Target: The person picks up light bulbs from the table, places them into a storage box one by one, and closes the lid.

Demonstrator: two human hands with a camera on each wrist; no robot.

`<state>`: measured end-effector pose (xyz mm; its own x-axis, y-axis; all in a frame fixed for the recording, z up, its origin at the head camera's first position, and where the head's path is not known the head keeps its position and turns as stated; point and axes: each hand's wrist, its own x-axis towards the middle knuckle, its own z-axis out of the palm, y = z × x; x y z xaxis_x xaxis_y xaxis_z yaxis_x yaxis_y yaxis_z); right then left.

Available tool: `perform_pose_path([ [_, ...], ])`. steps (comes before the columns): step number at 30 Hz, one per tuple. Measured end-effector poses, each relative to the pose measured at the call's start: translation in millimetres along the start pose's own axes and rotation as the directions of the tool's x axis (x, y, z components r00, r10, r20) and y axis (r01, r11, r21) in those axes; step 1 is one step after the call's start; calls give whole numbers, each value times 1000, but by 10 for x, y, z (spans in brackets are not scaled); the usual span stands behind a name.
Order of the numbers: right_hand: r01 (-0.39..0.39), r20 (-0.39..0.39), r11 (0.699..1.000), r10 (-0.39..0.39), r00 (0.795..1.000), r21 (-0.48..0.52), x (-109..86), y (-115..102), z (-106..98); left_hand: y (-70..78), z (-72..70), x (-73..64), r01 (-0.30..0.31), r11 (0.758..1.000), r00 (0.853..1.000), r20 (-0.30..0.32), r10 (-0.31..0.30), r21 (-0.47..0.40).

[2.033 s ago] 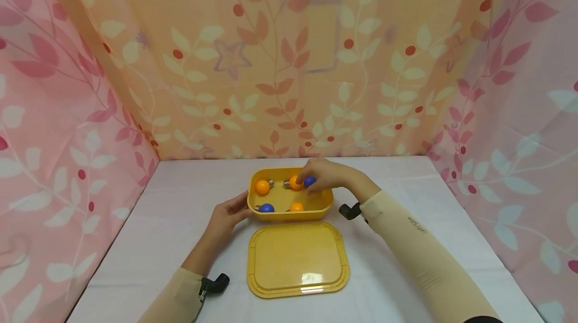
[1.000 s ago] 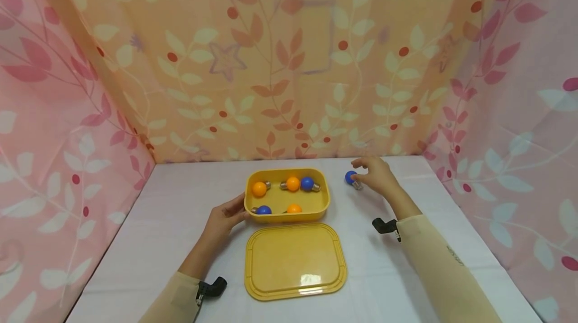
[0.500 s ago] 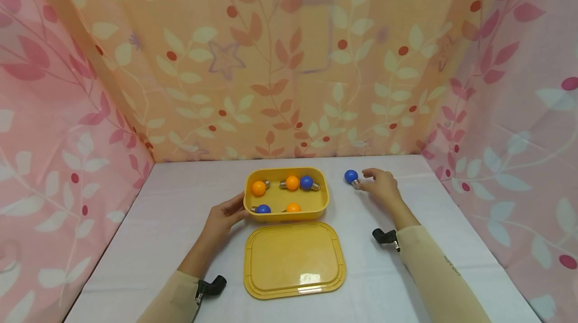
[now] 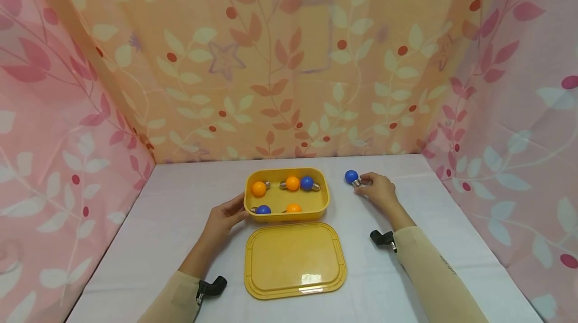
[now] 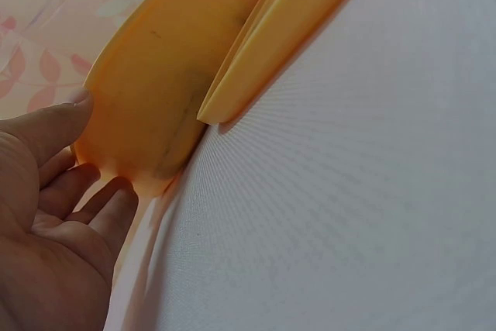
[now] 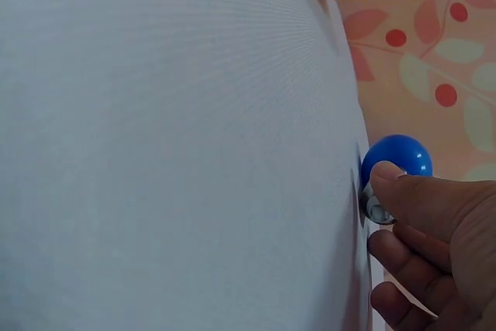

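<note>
In the head view, a small blue light bulb [image 4: 351, 176] with a silver screw base lies on the table to the right of a yellow plastic box. My right hand [image 4: 379, 192] has thumb and index finger at the bulb's base, pinching it; the right wrist view shows the thumb across the blue bulb [image 6: 397, 156]. My left hand [image 4: 221, 220] holds the left end of the yellow box [image 4: 289, 216]. Its thumb rests near the rim and its bent fingers against the wall of the box [image 5: 139, 91] in the left wrist view.
Orange bulbs [image 4: 259, 188] and blue bulbs [image 4: 306, 183] lie inside the box. A flat yellow lid [image 4: 295, 263] lies in front of it on the white-covered table [image 4: 158, 243]. Floral cloth [image 4: 271, 62] stands behind and at both sides.
My right hand has left the box and moved right to the blue bulb on the table, shifting from over its globe to its base. The left hand stays at the box.
</note>
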<state>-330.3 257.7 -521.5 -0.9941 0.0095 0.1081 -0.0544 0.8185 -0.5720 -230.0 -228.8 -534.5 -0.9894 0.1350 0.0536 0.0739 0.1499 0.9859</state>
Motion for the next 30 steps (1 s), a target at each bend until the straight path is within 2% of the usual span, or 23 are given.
perform_pose_path([
  [10,-8,-54,1000,8,999,13,9,-34,35,-14,1,7,2,1000,1000,-3,-2,-5],
  [17,-17,-51,999,19,999,45,4,16,23,-23,3,19,-3,1000,1000,11,3,2],
  [22,-18,21,992,15,1000,127,5,23,-13,-60,-22,-2,5,1000,1000,6,-5,23],
  [26,-9,71,979,-6,997,205,55,-20,-85,-55,-33,-4,4,1000,1000,11,-4,7],
  [30,-9,90,982,-8,996,189,108,-87,-184,-40,-24,6,12,1000,1000,11,-12,-6],
])
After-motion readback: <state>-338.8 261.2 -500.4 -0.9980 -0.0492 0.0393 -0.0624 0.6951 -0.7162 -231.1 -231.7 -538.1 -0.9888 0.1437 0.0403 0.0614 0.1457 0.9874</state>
